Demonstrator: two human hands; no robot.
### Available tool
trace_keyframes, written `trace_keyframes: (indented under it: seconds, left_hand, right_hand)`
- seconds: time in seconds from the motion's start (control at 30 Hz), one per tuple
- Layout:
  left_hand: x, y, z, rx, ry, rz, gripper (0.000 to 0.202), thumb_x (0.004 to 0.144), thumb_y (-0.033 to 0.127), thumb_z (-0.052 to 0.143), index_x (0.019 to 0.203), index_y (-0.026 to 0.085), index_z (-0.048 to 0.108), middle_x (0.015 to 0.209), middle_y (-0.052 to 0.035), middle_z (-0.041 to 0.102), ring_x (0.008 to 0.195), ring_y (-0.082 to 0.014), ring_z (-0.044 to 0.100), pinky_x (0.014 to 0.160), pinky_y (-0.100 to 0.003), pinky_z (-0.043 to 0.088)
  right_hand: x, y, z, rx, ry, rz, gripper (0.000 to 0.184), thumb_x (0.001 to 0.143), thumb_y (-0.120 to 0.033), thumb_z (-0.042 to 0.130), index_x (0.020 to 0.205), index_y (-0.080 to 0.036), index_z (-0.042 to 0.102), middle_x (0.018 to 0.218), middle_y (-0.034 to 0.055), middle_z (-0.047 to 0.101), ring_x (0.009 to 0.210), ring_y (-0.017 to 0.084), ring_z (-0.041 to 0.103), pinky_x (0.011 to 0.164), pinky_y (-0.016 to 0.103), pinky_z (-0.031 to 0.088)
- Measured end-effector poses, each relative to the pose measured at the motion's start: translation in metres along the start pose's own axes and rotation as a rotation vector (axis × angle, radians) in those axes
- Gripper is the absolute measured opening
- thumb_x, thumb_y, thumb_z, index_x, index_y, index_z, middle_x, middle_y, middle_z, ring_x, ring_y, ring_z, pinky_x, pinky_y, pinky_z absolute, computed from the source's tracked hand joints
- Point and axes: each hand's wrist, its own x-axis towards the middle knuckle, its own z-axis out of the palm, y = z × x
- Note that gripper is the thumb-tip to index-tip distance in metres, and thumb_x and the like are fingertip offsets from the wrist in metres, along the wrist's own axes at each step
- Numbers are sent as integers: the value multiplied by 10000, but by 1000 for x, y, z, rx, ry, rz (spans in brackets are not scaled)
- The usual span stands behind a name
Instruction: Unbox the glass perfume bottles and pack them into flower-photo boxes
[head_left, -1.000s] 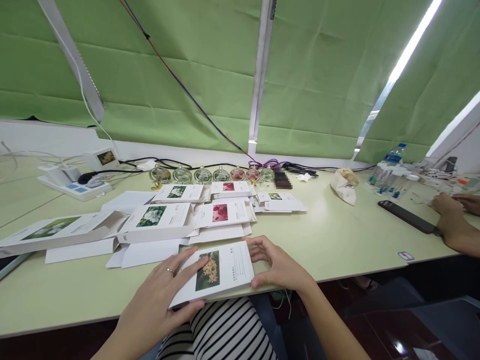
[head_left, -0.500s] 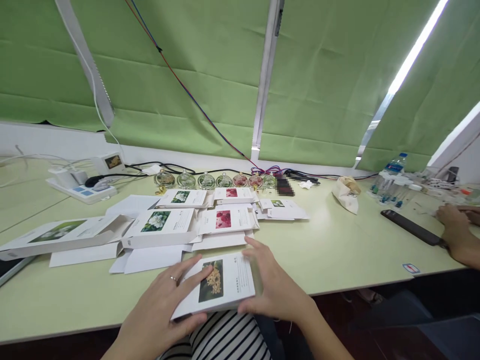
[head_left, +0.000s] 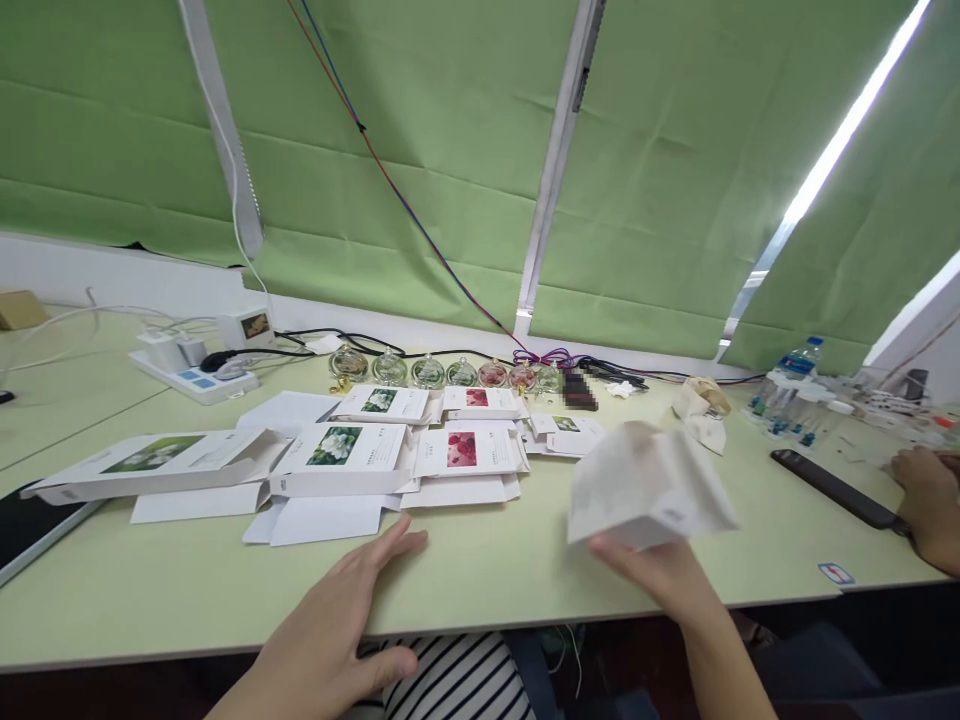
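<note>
Grips blurred white carton [head_left: 649,485] from below in right hand [head_left: 664,575] | rests left hand [head_left: 337,630] flat, fingers spread, empty, on table [head_left: 150,590] | probably wants steady grip, clear of printed cartons [head_left: 337,455]

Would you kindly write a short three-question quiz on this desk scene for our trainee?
1. True or false: the right hand holds the white cardboard box above the pale green table.
2. The left hand is: A) gripping a box; B) open, holding nothing; C) lifting a bottle.
3. Fill in: the round glass bottles stand side by side in a ___.
Key: 1 true; 2 B; 3 row.
</note>
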Motion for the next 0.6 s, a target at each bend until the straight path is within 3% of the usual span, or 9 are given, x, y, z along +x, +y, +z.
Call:
trace_keyframes:
  seconds: [0.07,0.27,0.43,0.6]
  left_hand:
    - [1,2,-1,21,-15,-5,840,745,540,621,1438,315,203,1403,-50,444,1241,-294,457,960,-369,453]
    - [5,6,-5,7,-54,-4,776,756,526,613,1415,308,266,1401,-45,448,1247,-288,449,966,-373,446]
    - [4,7,-4,2,-43,-10,791,748,520,624,1416,300,262,1365,-39,491,1237,-284,459,968,-369,442]
    - [3,7,-4,9,-52,-3,792,755,522,615,1420,304,243,1354,-26,504,1237,-270,460,978,-366,435]
  right_hand:
    - [13,19,-7,50,90,109,566,682,-465,628,1133,-132,553,1065,141,627,1045,326,561,893,445,463]
    - [38,58,0,-12,-177,16,737,669,-345,672,1317,-156,378,1320,142,487,1185,299,479,982,457,389]
    - [37,63,-3,7,-232,34,634,735,-435,617,1261,-126,446,1260,160,547,1128,308,531,939,420,432]
    - [34,57,-4,45,-220,18,678,727,-451,627,1290,-131,427,1305,149,516,1168,304,504,967,415,414]
